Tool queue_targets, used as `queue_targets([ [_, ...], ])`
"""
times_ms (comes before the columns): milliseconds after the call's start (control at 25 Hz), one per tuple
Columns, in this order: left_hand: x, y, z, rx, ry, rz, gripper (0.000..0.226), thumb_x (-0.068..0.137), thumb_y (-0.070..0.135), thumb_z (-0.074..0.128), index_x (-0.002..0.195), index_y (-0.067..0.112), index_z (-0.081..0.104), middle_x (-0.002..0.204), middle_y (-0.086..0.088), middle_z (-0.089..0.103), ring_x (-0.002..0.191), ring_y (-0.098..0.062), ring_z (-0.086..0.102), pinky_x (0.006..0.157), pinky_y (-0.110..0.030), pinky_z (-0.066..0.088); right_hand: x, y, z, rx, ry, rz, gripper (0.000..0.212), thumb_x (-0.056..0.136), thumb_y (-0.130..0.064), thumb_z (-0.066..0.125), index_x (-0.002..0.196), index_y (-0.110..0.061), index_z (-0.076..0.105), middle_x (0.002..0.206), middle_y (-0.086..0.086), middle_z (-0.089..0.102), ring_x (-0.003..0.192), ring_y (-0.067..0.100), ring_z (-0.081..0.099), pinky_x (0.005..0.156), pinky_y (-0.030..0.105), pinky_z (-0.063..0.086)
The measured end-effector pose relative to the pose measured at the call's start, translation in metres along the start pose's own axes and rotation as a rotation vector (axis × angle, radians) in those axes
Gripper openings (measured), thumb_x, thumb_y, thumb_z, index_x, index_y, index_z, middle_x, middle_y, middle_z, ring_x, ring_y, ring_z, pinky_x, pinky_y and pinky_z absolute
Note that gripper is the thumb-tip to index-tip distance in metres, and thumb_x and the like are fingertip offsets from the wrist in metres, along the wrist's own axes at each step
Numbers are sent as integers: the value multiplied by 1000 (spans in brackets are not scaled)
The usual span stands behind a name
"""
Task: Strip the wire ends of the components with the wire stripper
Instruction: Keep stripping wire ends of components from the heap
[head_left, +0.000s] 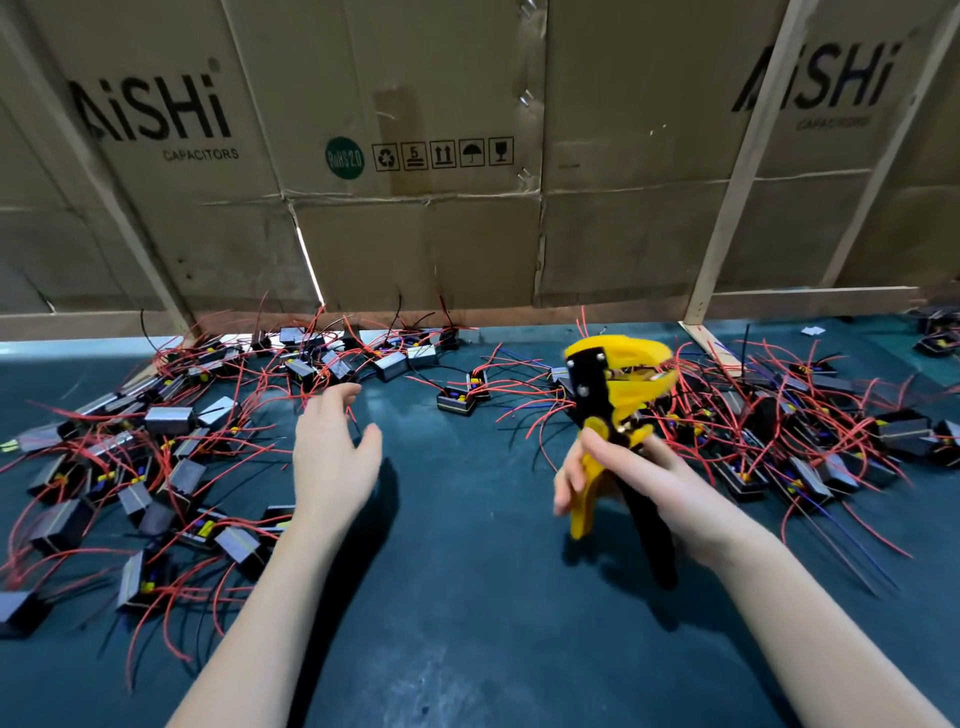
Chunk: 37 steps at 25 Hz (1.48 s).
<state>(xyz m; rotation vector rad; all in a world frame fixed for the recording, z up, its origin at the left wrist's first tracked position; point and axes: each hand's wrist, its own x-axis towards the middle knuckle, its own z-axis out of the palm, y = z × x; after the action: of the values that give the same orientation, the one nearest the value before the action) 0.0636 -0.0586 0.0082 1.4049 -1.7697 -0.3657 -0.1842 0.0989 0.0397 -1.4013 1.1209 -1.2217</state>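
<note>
Yellow wire stripper (615, 410) is sitting upright in my right grip (628, 478), ready, while my empty, spread left grip (332, 447) is reaching for a component (460, 401).

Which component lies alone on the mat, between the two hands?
The black box with red wires, mid-mat beyond the hands; the others sit in piles left and right.

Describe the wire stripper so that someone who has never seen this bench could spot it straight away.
Start at the dark green mat below the cardboard wall. Right of centre, the right hand holds the wire stripper upright, head up. It is the only yellow-and-black hand tool, standing above the small black components with red wires that lie flat around it.
</note>
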Motion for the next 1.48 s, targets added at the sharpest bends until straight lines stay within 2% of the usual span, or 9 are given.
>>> queue_targets([
  [160, -8, 6, 21, 150, -184, 200, 43, 86, 8, 63, 129, 8, 55, 130, -9, 57, 119, -31, 51, 100, -41, 37, 7, 9, 3, -17, 73, 226, 53, 82, -61, 52, 65, -10, 58, 97, 12, 72, 92, 21, 66, 85, 26, 49],
  [400, -6, 21, 46, 208, -317, 453, 51, 93, 12, 55, 143, 13, 42, 142, -3, 50, 128, -27, 45, 99, -39, 34, 18, 23, -21, -107, 604, 79, 48, 78, -56, 63, 65, -10, 66, 74, 3, 67, 78, 11, 61, 81, 27, 43],
  [560, 5, 34, 63, 191, -424, 370, 59, 101, 19, 44, 153, 11, 18, 152, -3, 40, 137, -23, 37, 107, -39, 30, 18, 31, -29, -370, 768, 46, 31, 88, -46, 65, 71, -20, 69, 74, -10, 70, 78, -3, 61, 77, 13, 39],
  [680, 14, 42, 63, 202, -401, 337, 45, 100, 23, 47, 143, 15, 36, 138, -2, 54, 128, -24, 45, 102, -39, 34, 17, 37, -24, -371, 729, 66, 35, 87, -55, 60, 76, -23, 68, 76, -7, 71, 74, 5, 61, 76, 20, 44],
  [840, 9, 44, 38, 0, -411, 371, 6, 95, 14, 57, 96, 14, 62, 90, 2, 71, 90, -21, 63, 87, -39, 48, 19, 44, -25, -372, 673, 81, 54, 82, -68, 52, 81, -16, 68, 80, 4, 71, 82, 21, 63, 84, 35, 49],
  [1000, -12, 33, 10, -445, -526, 182, 24, 96, 12, 61, 72, 10, 67, 70, -3, 72, 65, -13, 64, 71, -27, 52, 19, 44, -23, -262, 682, 94, 35, 86, -56, 60, 82, -22, 71, 81, -11, 73, 85, 11, 64, 84, 29, 46],
  [1200, -14, 32, 17, -382, -60, -75, 16, 87, 19, 72, 78, 10, 62, 68, -3, 64, 66, -20, 58, 69, -28, 47, 16, 42, -15, -279, 598, 74, 27, 82, -34, 75, 85, -10, 64, 80, -8, 66, 78, 10, 56, 82, 28, 43],
  [1320, -22, 33, 27, -223, -135, -161, 27, 79, 28, 80, 91, 11, 63, 74, 0, 67, 71, -19, 60, 78, -31, 48, 16, 38, -15, -300, 526, 64, 30, 82, -29, 77, 87, -4, 61, 80, -3, 62, 77, 13, 53, 83, 32, 42],
  [1480, -22, 33, 29, -258, -82, -174, 39, 77, 15, 81, 107, 13, 56, 69, 6, 71, 79, -18, 64, 78, -27, 41, 14, 35, -15, -288, 496, 40, 28, 83, -24, 75, 81, -2, 57, 72, -3, 54, 70, 14, 46, 74, 29, 38],
])
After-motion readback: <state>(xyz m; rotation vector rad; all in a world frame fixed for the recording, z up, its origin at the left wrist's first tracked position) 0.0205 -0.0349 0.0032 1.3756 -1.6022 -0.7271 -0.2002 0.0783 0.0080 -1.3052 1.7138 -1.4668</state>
